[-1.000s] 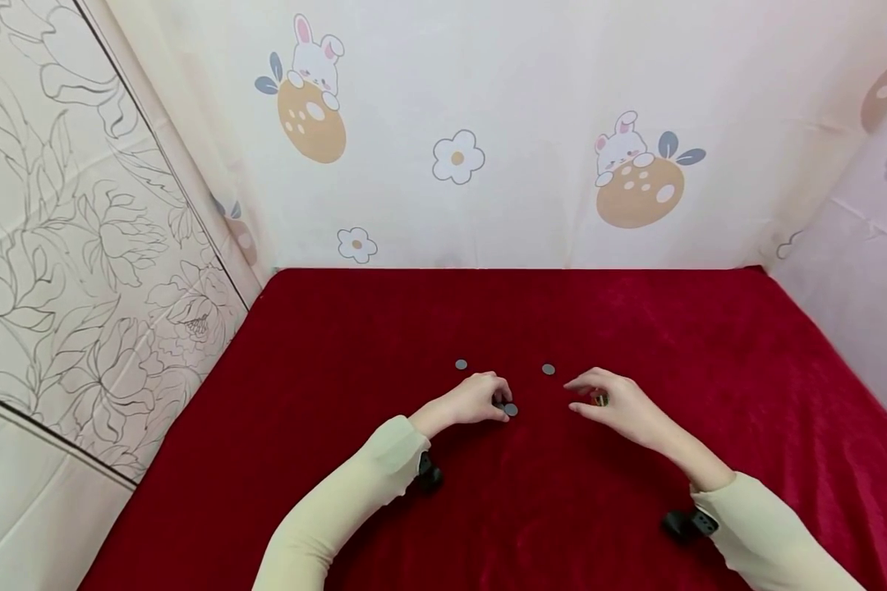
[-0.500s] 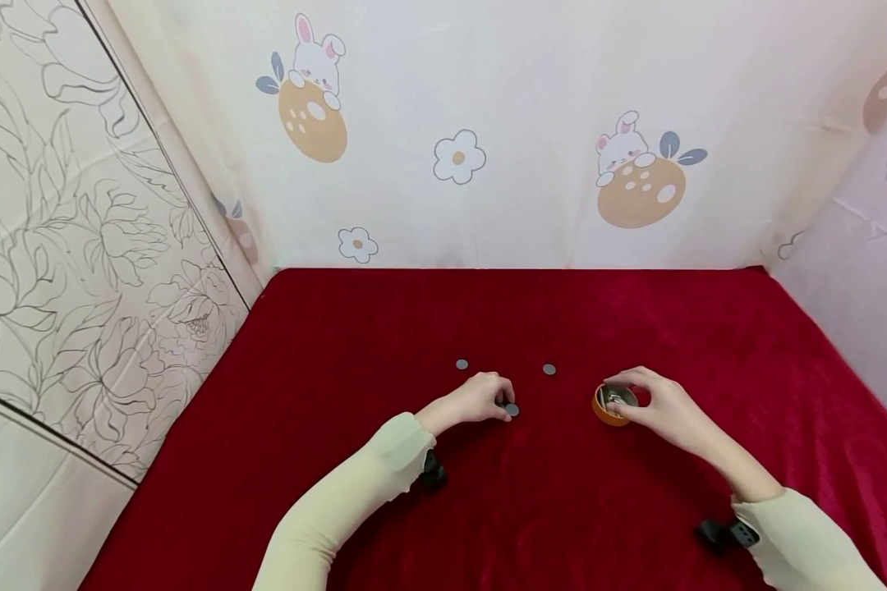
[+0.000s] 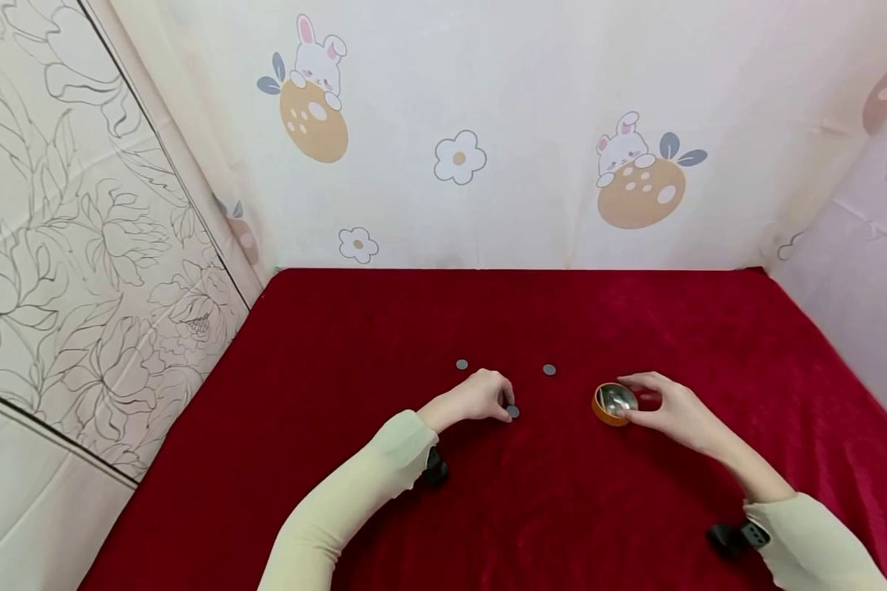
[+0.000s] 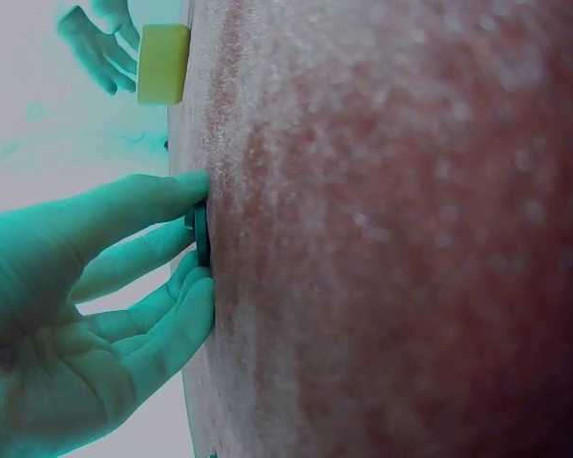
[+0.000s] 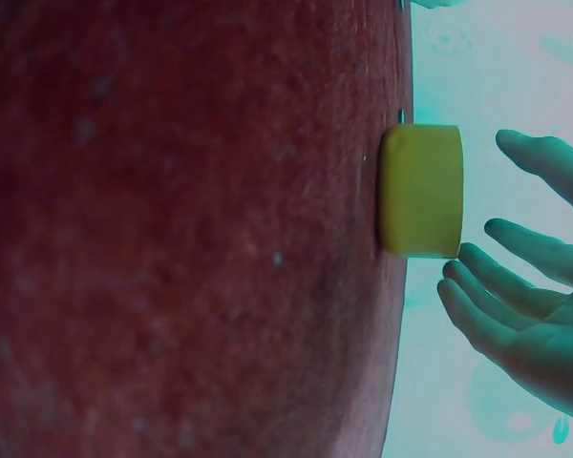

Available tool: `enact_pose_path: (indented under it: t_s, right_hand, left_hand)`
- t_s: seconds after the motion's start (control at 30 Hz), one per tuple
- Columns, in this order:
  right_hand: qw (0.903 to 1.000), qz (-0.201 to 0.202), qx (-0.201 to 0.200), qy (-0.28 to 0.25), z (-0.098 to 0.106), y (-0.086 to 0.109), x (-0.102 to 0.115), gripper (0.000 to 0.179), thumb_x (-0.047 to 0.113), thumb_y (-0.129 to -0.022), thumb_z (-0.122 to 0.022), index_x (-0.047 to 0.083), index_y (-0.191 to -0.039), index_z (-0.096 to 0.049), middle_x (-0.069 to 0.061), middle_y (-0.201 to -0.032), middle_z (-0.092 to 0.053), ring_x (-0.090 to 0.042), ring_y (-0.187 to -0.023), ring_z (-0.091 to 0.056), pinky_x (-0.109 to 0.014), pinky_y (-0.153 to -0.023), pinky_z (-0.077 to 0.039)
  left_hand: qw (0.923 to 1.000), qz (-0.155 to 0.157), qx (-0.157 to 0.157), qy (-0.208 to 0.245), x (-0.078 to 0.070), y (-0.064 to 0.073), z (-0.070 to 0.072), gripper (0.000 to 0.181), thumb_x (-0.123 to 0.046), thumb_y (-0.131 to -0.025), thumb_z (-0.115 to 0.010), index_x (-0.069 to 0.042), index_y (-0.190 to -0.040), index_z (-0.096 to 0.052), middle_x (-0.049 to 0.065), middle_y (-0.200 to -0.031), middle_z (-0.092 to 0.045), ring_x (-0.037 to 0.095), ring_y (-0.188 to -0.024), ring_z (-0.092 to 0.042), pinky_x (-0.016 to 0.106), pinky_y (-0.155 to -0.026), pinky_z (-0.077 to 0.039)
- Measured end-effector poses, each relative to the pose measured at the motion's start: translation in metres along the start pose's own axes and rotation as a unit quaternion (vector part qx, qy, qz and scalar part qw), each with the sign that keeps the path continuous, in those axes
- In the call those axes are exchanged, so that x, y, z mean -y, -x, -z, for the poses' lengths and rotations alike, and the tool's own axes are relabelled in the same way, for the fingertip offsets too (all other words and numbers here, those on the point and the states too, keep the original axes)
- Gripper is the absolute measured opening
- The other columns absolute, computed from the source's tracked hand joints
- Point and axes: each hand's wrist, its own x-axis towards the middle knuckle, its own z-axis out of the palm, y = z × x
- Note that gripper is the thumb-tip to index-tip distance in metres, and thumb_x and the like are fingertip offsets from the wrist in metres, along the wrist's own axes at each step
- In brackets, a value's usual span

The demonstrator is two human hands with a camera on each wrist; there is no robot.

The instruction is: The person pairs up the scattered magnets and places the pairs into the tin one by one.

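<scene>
On the red cloth, my left hand (image 3: 479, 397) pinches a small dark grey disc (image 3: 513, 411) between thumb and fingers. In the left wrist view the dark disc (image 4: 202, 235) shows edge-on between the fingertips, low against the cloth; whether more than one disc is there, I cannot tell. A short round container (image 3: 610, 405), orange outside and shiny inside, stands upright on the cloth to the right. Just right of its rim is my right hand (image 3: 676, 413), fingers spread and relaxed. In the right wrist view those fingers (image 5: 520, 286) are spread beside the yellow-looking container (image 5: 422, 191), holding nothing.
Two more grey discs lie flat farther back, one disc (image 3: 461, 364) behind the left hand and another disc (image 3: 549, 370) between the hands. Red cloth (image 3: 384, 328) covers the table up to a patterned curtain (image 3: 525, 222) at the back.
My right hand moved right from near the middle, setting the round container down on the cloth, then loosened its fingers from it. My left hand has stayed almost still at the disc.
</scene>
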Motion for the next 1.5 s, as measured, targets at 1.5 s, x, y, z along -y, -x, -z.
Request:
enact_pose_path:
  t_s: [1.5]
  right_hand:
    - [0.9939,-0.045,0.074,-0.069,0.003,-0.002,-0.012,0.053,0.015,-0.073,-0.072,-0.014,-0.113,-0.05,-0.024,-0.105,-0.057,-0.028,-0.089,-0.061,-0.016,-0.068,-0.047]
  left_hand:
    - [0.9952,-0.059,-0.032,0.072,-0.05,-0.038,-0.001,0.019,-0.022,-0.074,-0.072,-0.01,-0.088,-0.069,-0.008,-0.07,-0.059,-0.001,-0.063,-0.05,0.008,-0.057,-0.038]
